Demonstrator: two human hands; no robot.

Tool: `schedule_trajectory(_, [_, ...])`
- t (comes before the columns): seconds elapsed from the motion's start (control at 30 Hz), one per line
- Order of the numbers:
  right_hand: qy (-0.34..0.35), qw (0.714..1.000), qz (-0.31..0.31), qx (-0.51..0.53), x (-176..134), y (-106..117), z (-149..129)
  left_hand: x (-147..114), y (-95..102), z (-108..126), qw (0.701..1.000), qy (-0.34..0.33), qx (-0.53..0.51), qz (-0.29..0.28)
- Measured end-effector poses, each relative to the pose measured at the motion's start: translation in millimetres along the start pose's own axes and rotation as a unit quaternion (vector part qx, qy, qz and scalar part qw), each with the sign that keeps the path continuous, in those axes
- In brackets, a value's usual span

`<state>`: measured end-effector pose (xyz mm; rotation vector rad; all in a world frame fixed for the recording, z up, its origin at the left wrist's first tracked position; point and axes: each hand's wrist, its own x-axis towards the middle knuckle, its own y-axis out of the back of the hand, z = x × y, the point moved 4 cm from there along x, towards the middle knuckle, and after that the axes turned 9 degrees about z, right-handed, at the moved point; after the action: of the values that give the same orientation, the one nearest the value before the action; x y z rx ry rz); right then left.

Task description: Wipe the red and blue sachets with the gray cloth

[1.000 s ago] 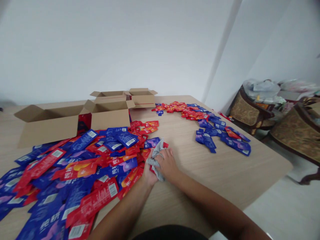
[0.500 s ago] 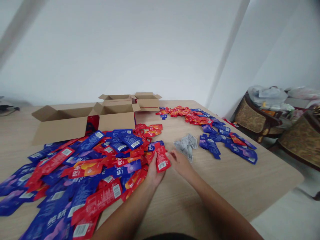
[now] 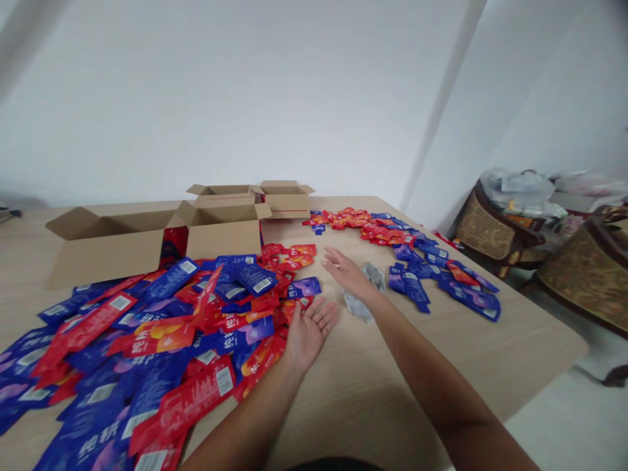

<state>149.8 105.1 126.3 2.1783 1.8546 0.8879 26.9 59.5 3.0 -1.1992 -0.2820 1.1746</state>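
Observation:
My left hand is open, palm up with fingers spread, beside the right edge of a heap of flat red and blue pouches. Nothing lies in it. My right hand is raised over the table, fingers stretched out, holding nothing. Partly hidden behind its wrist is a crumpled grey cloth. A blurred red pouch stands on edge above the heap; whether it touches the others I cannot tell. A blue pouch lies just beyond my left fingers.
Open cardboard boxes stand behind the heap: a wide one, a smaller one and others farther back. More pouches curve along the table's far right side. Chairs loaded with plastic bags stand at the right.
The red pouch has left my hands, and a blurred one now shows over the heap to the left. My left hand has opened; my right hand has risen away from it.

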Motion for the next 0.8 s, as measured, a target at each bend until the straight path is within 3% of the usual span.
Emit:
schedule_trajectory(0.03, [-0.01, 0.989, 0.064, -0.133, -1, 18, 22, -1, -0.4, 0, 1.0, 0.001, 0.004, 0.0])
schedule_trajectory(0.07, [-0.036, 0.96, 0.112, -0.255, -6, 37, 45, -1, -0.8, -1, 1.0, 0.003, 0.006, -0.002])
schedule_trajectory(0.13, [-0.124, 0.881, 0.177, -0.42, -22, 74, 90, -1, -1.0, -1, 1.0, 0.005, 0.008, -0.004])
schedule_trajectory(0.2, [-0.234, 0.827, 0.183, -0.477, -41, 104, 128, 0, -0.6, -1, 1.0, 0.006, 0.008, -0.001])
schedule_trajectory(0.3, [-0.304, 0.807, 0.146, -0.485, -61, 128, 156, 2, -0.2, -1, 1.0, 0.006, 0.011, 0.003])
schedule_trajectory(0.5, [-0.275, 0.819, 0.139, -0.483, -70, 147, 161, 2, 1.0, -1, 1.0, 0.008, 0.015, -0.002])
schedule_trajectory(0.6, [-0.24, 0.843, 0.219, -0.429, -73, 150, 149, 2, 1.3, -1, 1.0, 0.012, 0.015, -0.009])
schedule_trajectory(0.67, [-0.131, 0.892, 0.273, -0.335, -70, 141, 126, 0, 0.2, -2, 0.999, 0.023, 0.018, -0.021])
schedule_trajectory(0.7, [-0.056, 0.923, 0.268, -0.271, -67, 132, 111, -1, -1.0, -3, 0.999, 0.031, 0.019, -0.032])
schedule_trajectory(0.77, [0.094, 0.967, 0.166, -0.168, -60, 104, 78, -4, -4.1, -5, 0.996, 0.056, 0.018, -0.065])
schedule_trajectory(0.8, [0.153, 0.973, 0.095, -0.147, -58, 88, 65, -6, -5.7, -6, 0.994, 0.07, 0.015, -0.084])
